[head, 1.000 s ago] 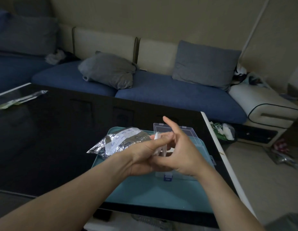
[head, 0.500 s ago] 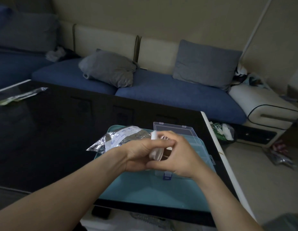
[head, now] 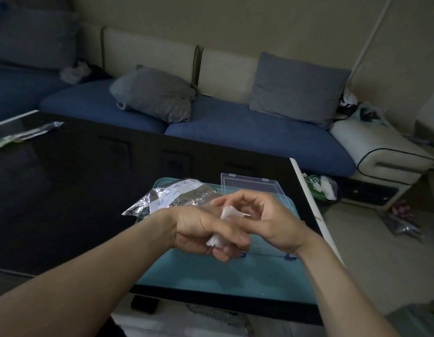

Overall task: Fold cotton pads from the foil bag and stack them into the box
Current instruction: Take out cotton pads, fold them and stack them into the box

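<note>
Compared with half a second earlier, the left hand (head: 201,229) has dropped lower and rolled so its curled fingers now close round the lower part of the white cotton pad (head: 227,212); the right hand (head: 262,217) has opened somewhat, its upper fingers arched loosely above the pad while thumb and a fingertip pinch the pad's upper end. The pad, which stood nearly upright between the hands before, now runs on a slant, its long axis from lower left to upper right, one end showing below the left fingers and the other between the two hands. Both hands hover above the teal mat (head: 211,273), over the clear box (head: 250,184), whose lid stands open toward the far edge of the desk (head: 65,190). The foil bag (head: 172,197) lies crumpled on the mat's far left corner, its mouth hidden behind the left wrist. Mat and box sit at the desk's near right corner, close to the white right edge; the broad dark surface to the left lies open as far as a clear wrapper (head: 24,133) near the far left edge. A blue sofa (head: 247,132) runs just beyond the far edge.
</note>
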The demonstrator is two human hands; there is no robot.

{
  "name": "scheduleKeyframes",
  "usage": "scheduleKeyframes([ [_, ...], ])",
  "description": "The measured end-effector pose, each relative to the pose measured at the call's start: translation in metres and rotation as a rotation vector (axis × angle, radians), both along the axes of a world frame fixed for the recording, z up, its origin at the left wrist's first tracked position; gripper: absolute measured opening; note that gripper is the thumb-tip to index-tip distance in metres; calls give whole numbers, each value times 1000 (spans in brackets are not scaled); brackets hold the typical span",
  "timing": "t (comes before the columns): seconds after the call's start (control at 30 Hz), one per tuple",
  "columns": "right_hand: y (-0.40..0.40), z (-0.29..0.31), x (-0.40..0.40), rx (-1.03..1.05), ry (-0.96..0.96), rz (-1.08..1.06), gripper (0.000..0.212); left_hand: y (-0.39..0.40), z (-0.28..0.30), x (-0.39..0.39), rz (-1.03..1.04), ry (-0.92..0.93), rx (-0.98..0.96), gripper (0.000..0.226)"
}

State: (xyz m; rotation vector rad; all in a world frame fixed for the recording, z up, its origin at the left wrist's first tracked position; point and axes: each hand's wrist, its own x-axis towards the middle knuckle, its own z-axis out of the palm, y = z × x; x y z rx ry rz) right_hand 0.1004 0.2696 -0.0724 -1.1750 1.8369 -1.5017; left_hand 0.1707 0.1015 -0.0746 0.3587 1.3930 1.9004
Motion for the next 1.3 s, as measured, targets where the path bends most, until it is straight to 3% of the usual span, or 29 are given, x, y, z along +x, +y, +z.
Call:
scheduleKeyframes([
  [0.1, 6, 5, -10, -243, -177, -180, 37, -2, -2, -2, 52, -1, -9, 62],
  [0.2, 20, 3, -34, -609, -437, -743, 37, -2, 5, 2, 149, 62, -219, 52],
  [0.27, 27, -11, -49, -595, -379, -1120, 17, -1, 5, 4, 247, 221, -498, 35],
  [0.33, 29, -32, -63, -411, -155, -1246, 10, 1, -1, 4, 353, 526, -894, 29],
  [0.4, 24, -46, -69, -175, 95, -1153, 16, 6, -7, 4, 421, 722, -1089, 27],
  [0.5, 10, -50, -77, 197, 334, -957, 29, 17, -16, 6, 396, 816, -1212, 34],
  [0.57, 2, -55, -81, 407, 333, -828, 36, 22, -29, 2, 372, 937, -1373, 44],
  [0.67, -7, -67, -82, 612, 197, -720, 37, 24, -40, -1, 328, 932, -1452, 50],
  [0.73, -13, -72, -86, 624, 155, -735, 34, 25, -42, -4, 282, 872, -1377, 48],
  [0.93, -20, -76, -81, 371, 183, -1041, 15, 27, -44, -7, 200, 798, -1357, 38],
  [1.03, -23, -79, -78, 428, 226, -1065, 14, 27, -42, -7, 202, 793, -1338, 37],
  [1.17, -21, -79, -79, 678, 279, -974, 12, 27, -43, -6, 197, 787, -1313, 38],
  [1.3, -12, -68, -80, 639, 283, -973, 11, 27, -41, -5, 186, 787, -1307, 39],
])
